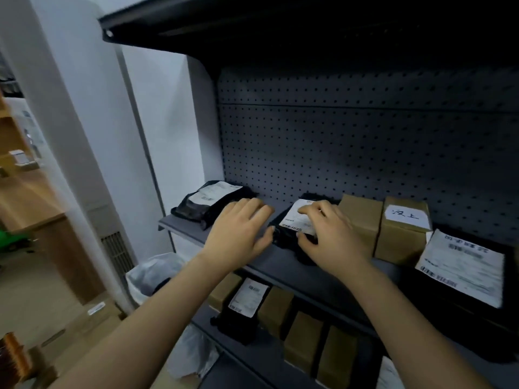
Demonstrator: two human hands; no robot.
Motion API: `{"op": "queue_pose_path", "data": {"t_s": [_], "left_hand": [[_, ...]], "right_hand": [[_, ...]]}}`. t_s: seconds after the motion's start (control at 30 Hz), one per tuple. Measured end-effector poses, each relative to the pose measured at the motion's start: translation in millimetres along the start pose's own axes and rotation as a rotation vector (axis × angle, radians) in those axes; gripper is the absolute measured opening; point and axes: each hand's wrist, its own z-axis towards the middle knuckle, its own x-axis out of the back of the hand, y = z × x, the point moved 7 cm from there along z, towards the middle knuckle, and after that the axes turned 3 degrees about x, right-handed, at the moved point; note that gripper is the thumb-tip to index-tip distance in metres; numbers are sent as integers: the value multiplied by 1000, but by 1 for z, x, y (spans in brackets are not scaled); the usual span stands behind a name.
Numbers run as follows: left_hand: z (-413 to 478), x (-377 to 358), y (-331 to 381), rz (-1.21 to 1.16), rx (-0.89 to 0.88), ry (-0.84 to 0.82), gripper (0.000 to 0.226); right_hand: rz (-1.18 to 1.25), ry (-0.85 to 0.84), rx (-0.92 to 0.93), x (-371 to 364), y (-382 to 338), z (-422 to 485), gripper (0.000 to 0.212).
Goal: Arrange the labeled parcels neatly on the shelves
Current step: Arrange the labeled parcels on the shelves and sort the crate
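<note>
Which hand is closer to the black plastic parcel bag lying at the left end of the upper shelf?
Left. The left hand lies just right of that bag; the right hand is farther right, holding another black parcel.

Matt metal shelf (280, 262); glossy plastic parcel (196, 210); cardboard box (401, 237).

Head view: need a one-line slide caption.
Right hand grips a black labeled parcel on the shelf, left hand open beside it, brown boxes to the right.

Forearms (157, 318), left hand (238, 231) and right hand (334, 237) are bare.
</note>
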Motion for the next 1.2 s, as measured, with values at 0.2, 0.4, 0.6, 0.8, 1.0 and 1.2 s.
{"op": "queue_pose_path", "data": {"t_s": [0.2, 0.4, 0.6, 0.8, 1.0, 1.2], "left_hand": [[30, -49, -28, -149, -126, -14, 28], [41, -86, -45, -320, -182, -107, 36], [33, -133, -54, -562, -52, -354, 52], [22, -162, -50, -806, 106, -587, 66], [14, -168, -57, -898, 154, -620, 70], [8, -168, -103, -843, 190, -564, 68]], "right_hand": [[-87, 30, -214, -14, 18, 9, 39], [-124, 81, -459, -34, 20, 6, 35], [-13, 89, -697, -61, 21, -5, 42], [166, 66, -845, -76, 25, -6, 56], [167, 90, -793, -75, 17, -4, 57], [217, -1, -631, -89, -5, 6, 50]]}}
